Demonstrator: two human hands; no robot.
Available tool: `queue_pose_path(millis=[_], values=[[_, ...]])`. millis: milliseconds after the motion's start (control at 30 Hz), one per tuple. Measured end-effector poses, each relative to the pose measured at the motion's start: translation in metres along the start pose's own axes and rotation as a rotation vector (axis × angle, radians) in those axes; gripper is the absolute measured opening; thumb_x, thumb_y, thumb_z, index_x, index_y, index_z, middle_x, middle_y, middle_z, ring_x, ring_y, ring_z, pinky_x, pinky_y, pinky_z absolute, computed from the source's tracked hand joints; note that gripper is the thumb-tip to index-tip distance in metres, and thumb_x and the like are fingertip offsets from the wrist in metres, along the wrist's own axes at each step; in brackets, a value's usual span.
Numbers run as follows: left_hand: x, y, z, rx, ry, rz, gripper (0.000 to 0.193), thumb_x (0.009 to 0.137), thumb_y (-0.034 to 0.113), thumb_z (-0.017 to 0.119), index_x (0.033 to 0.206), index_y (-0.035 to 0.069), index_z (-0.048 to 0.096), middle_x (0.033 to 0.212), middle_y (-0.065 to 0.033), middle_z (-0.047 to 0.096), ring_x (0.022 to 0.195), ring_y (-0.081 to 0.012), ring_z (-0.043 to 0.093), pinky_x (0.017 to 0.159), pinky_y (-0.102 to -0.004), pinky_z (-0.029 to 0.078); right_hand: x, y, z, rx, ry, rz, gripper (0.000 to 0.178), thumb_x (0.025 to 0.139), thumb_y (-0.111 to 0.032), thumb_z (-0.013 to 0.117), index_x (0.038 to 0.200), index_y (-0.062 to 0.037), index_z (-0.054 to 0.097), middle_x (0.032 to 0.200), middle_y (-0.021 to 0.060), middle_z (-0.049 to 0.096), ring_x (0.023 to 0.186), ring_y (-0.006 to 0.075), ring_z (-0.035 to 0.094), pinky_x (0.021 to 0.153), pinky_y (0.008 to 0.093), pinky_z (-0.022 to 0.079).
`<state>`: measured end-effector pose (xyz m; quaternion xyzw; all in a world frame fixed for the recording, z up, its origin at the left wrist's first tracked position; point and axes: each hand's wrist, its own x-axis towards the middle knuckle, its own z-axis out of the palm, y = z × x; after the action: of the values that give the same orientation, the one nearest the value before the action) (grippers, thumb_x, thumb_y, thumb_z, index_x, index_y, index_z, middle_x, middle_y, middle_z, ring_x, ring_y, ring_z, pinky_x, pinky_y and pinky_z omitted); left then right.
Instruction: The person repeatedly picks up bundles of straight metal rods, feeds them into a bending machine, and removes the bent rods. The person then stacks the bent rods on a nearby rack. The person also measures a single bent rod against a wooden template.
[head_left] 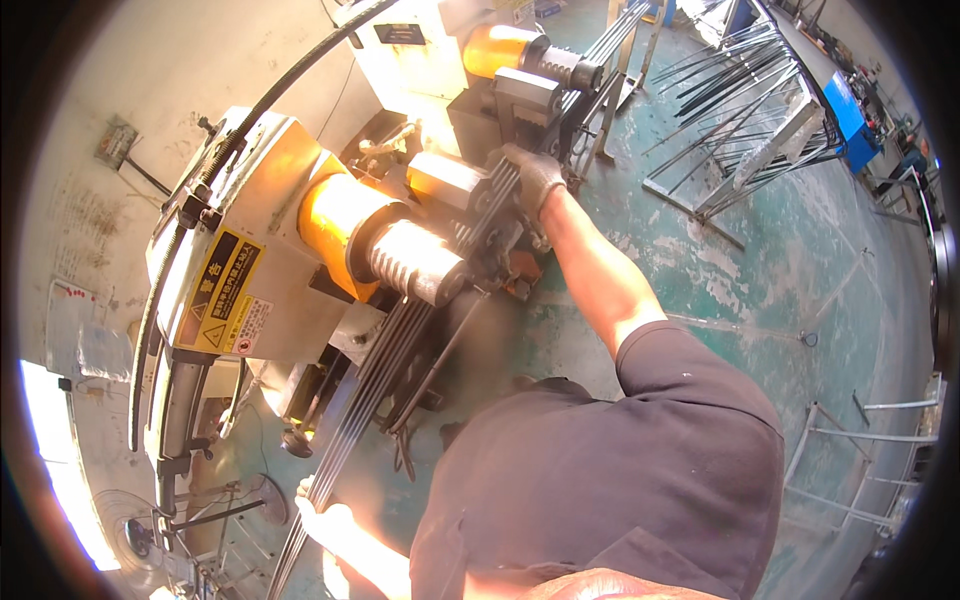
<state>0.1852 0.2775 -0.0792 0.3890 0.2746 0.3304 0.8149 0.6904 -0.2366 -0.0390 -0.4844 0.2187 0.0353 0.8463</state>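
Several long thin metal rods [375, 362] lie side by side, running from the lower left up through a machine to the far top. Around their near end my left hand [325, 517] is closed, washed out by bright sunlight. Further up, my right hand [536, 180], in a pale work glove, bends its fingers over the rods next to a grey clamp block [528, 95]. Some of its fingertips are hidden. Between my hands, a yellow motor housing with a ribbed metal cylinder [415, 262] stands over the rods.
A cream machine body [250, 300] with a yellow warning label and a black hose [285, 85] stands on the left. A second yellow cylinder [500, 50] sits further off. At the upper right, a metal rack [765, 150] carries many rods. Metal frames [850, 435] stand at the right.
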Motion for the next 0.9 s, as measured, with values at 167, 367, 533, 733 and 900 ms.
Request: queue_pose_path(millis=[167, 367, 533, 733, 900], values=[[0.006, -0.013, 0.034, 0.038, 0.043, 0.091, 0.026, 0.108, 0.020, 0.058, 0.114, -0.005, 0.064, 0.108, -0.0129, 0.069, 0.105, -0.0253, 0.067, 0.104, -0.0401, 0.053, 0.033, 0.005, -0.008, 0.145, -0.079, -0.035, 0.027, 0.104, -0.024, 0.067, 0.109, 0.0020, 0.072, 0.094, 0.0115, 0.076, 0.077, 0.0267, 0.074, 0.068, 0.0416, 0.061], [0.001, 0.002, 0.088, 0.092, 0.060, 0.058, 0.025, 0.106, 0.020, 0.064, 0.114, -0.004, 0.068, 0.112, -0.0135, 0.072, 0.106, -0.0228, 0.069, 0.098, -0.0355, 0.055, 0.056, 0.005, 0.004, 0.215, -0.040, -0.103, 0.024, 0.101, -0.015, 0.071, 0.114, 0.0046, 0.068, 0.098, 0.0159, 0.076, 0.085, 0.0303, 0.075, 0.072, 0.0436, 0.063], [-0.001, -0.008, 0.077, 0.040, 0.175, -0.019, 0.026, 0.107, 0.021, 0.065, 0.117, -0.003, 0.069, 0.115, -0.0100, 0.073, 0.097, -0.0167, 0.071, 0.087, -0.0273, 0.055, 0.040, 0.014, -0.003, 0.225, 0.002, -0.165, 0.022, 0.102, -0.016, 0.069, 0.110, 0.0054, 0.069, 0.093, 0.0153, 0.076, 0.079, 0.0299, 0.075, 0.071, 0.0443, 0.063], [-0.017, -0.025, 0.118, -0.226, 0.208, -0.111, 0.029, 0.108, 0.025, 0.064, 0.122, 0.000, 0.068, 0.110, -0.0046, 0.073, 0.084, -0.0134, 0.069, 0.070, -0.0241, 0.054, 0.043, 0.001, -0.007, 0.178, -0.027, -0.080, 0.028, 0.104, -0.026, 0.068, 0.104, 0.0016, 0.071, 0.092, 0.0145, 0.076, 0.078, 0.0284, 0.075, 0.064, 0.0435, 0.061], [-0.036, -0.028, 0.150, 0.103, 0.272, -0.166, 0.040, 0.108, 0.042, 0.061, 0.129, 0.009, 0.068, 0.085, -0.0049, 0.067, 0.037, -0.0134, 0.034, 0.034, -0.0285, 0.026, 0.001, 0.016, 0.016, 0.097, 0.003, 0.006, 0.029, 0.099, -0.028, 0.074, 0.103, 0.0011, 0.069, 0.086, 0.0122, 0.073, 0.064, 0.0263, 0.069, 0.055, 0.0438, 0.058]])
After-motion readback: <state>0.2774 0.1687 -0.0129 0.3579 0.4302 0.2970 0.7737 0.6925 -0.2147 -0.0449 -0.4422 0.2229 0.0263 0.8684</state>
